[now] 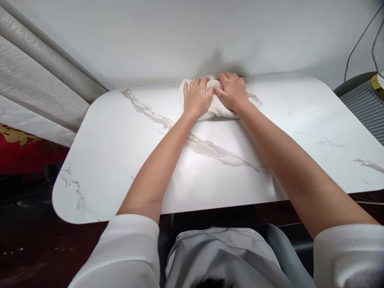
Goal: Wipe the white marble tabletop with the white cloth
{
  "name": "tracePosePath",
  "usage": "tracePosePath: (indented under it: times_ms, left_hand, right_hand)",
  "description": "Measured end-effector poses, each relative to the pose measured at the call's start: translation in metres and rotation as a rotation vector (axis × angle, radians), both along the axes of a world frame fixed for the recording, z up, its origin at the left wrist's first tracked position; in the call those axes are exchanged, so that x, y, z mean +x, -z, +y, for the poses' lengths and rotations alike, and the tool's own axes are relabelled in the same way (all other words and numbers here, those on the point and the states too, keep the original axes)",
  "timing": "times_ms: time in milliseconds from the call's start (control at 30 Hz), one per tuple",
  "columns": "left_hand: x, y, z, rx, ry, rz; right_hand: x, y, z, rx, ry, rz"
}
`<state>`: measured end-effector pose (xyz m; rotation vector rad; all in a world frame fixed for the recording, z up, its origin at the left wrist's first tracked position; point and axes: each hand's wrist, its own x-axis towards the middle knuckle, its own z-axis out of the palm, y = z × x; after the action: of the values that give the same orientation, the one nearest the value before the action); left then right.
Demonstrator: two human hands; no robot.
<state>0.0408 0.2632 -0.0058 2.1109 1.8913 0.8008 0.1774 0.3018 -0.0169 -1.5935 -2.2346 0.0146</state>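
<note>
A white cloth (220,109), bunched and folded like a towel, lies at the far edge of the white marble-patterned table (150,160), close to the wall. My left hand (198,96) grips its left part from above, fingers curved over it and the thumb turned inward. Beside it my right hand (233,92) grips the right part, its fingertips reaching over the far side. The two thumbs almost meet above the middle of the cloth. Much of the cloth is hidden under both hands.
Behind the table rises a pale wall (150,40). A light curtain (39,68) hangs at the left, with red and gold fabric (27,148) below. To the right stand a grey ribbed object (364,106) and hanging cables (357,42). The table corners are rounded.
</note>
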Motion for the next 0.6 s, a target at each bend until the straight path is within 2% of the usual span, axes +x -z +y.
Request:
tracePosePath:
  times_ms: [133, 233, 467, 600]
  left_hand:
    - [-0.001, 0.002, 0.021, -0.017, -0.008, -0.013]
    - [-0.002, 0.001, 0.03, -0.017, -0.007, -0.028]
    - [-0.002, -0.002, 0.033, 0.021, -0.02, -0.021]
    - [0.001, -0.002, 0.027, 0.012, -0.037, 0.02]
  right_hand:
    - [0.0, 0.007, 0.025, 0.057, 0.041, 0.007]
    - [-0.002, 0.005, 0.034, 0.044, 0.075, -0.014]
    - [-0.006, -0.011, 0.025, -0.032, 0.084, 0.006]
    - [-0.002, -0.006, 0.024, -0.01, 0.035, 0.051]
